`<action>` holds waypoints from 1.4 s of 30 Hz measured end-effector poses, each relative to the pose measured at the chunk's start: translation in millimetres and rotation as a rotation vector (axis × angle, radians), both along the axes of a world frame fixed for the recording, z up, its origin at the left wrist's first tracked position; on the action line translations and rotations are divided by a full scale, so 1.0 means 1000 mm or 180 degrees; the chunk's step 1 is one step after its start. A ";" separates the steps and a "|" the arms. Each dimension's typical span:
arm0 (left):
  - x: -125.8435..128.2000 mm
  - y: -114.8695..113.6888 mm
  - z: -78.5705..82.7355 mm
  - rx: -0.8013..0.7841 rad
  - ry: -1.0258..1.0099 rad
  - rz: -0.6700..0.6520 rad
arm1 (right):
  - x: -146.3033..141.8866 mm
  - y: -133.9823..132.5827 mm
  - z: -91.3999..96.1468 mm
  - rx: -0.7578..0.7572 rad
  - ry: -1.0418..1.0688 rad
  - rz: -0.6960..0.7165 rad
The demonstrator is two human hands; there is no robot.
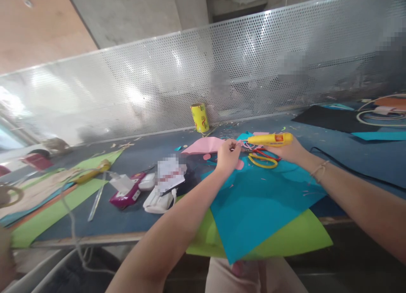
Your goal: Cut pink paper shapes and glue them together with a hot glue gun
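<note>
My right hand [287, 150] is wrapped round a yellow tool [264, 139] with a thin metal tip and an orange patch on its body. The tip points left, toward my left hand [229, 155]. The fingers of that hand are pinched together close to the tip, on something too small to make out. Below the tool lie scissors [263, 160] with yellow and red handles, partly hidden. Pink paper [203, 145] and a small pink disc [239, 164] are beside my left hand. A large blue sheet [253, 208] lies under my wrists, over a green sheet [294, 236].
A yellow roll [199, 117] stands by the perforated metal screen [152, 73]. Left of me are a purple power strip [128, 195], white plugs and a pen [96, 202]. Another yellow tool [93, 172] rests on coloured sheets. A black cable [355, 170] runs along the right.
</note>
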State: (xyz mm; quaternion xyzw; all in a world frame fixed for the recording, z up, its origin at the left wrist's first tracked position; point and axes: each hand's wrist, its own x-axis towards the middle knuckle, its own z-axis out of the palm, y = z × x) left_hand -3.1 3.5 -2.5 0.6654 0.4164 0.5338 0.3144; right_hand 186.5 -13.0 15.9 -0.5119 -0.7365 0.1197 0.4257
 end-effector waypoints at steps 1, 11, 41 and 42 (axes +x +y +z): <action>0.000 0.000 0.000 0.0000 0.0002 -0.0006 | 0.000 0.000 0.000 -0.0008 0.0001 -0.0002; 0.000 -0.001 0.001 0.0004 -0.0032 -0.0019 | 0.000 0.000 0.001 -0.0013 0.0026 0.0117; 0.000 0.000 -0.001 0.0063 -0.0008 -0.0034 | 0.000 0.000 -0.002 -0.0084 0.0139 0.0134; 0.000 0.000 -0.001 0.0059 -0.0007 -0.0031 | 0.000 -0.001 -0.001 -0.0087 0.0117 0.0133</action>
